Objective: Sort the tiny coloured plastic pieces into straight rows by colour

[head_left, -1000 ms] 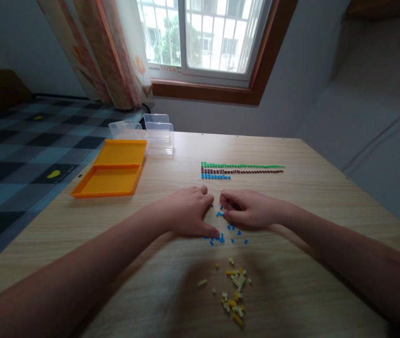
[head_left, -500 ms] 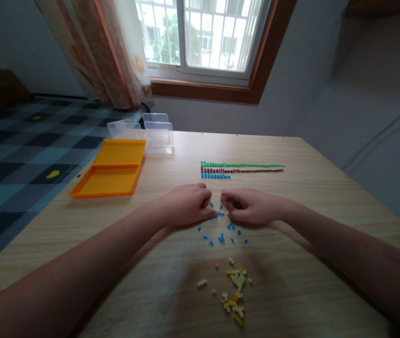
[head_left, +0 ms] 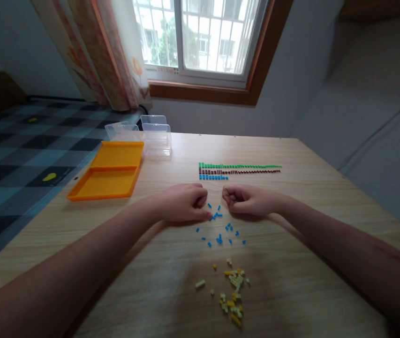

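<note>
Table (head_left: 291,291), blue pieces (head_left: 220,241), 2 hands (head_left: 185,202) (head_left: 245,199) nearby

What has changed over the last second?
The left hand has curled in and drawn forward, off the nearer blue pieces, uncovering more of them. The right hand has eased slightly rightward. Whether either hand holds a piece, I can't tell. The rows, yellow pieces and orange case stayed put.

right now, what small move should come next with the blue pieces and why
Probably take one loose blue piece near the left hand and add it to the blue row's right end: that row stops well short of the green row and brown row.
</note>
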Demonstrator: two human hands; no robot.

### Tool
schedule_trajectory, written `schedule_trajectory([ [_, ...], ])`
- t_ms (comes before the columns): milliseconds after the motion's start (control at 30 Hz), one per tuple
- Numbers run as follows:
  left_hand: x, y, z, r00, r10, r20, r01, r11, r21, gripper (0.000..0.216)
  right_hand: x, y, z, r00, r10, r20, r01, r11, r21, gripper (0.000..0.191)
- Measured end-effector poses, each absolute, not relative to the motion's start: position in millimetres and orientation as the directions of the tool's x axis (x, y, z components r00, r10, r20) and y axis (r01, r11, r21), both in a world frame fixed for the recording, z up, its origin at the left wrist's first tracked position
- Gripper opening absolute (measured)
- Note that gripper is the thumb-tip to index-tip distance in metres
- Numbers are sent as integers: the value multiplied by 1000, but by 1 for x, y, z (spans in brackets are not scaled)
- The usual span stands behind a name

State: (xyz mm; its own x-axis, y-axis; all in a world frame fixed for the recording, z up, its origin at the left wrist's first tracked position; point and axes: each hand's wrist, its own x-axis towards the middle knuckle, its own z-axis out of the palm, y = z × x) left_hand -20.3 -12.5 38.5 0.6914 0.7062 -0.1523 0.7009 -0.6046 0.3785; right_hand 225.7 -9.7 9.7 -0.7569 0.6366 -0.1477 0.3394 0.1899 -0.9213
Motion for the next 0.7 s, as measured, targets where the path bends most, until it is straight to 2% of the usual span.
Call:
schedule_trajectory([
  [67,-21,-12,40,708,689,-155,687,-621,377,35,226,-8,6,-766,620,-169,238,30,-971,17],
  [133,-21,-11,40,716,679,-161,682,-632,368,35,226,-9,5,-774,608,-178,184,-52,-982,19],
  [300,-22,-10,35,718,679,-150,681,-644,349,34,226,-9,7,-781,611,-133,173,6,-985,17],
  [433,-22,-9,31,721,683,-122,675,-651,347,30,225,-7,3,-761,643,-89,217,123,-968,12],
  [533,-24,-7,29,718,686,-118,674,-643,364,28,225,-5,-2,-728,685,4,264,286,-921,9],
  [700,-28,-1,24,706,701,-102,672,-618,407,23,223,-7,-10,-630,726,275,410,613,-676,12],
])
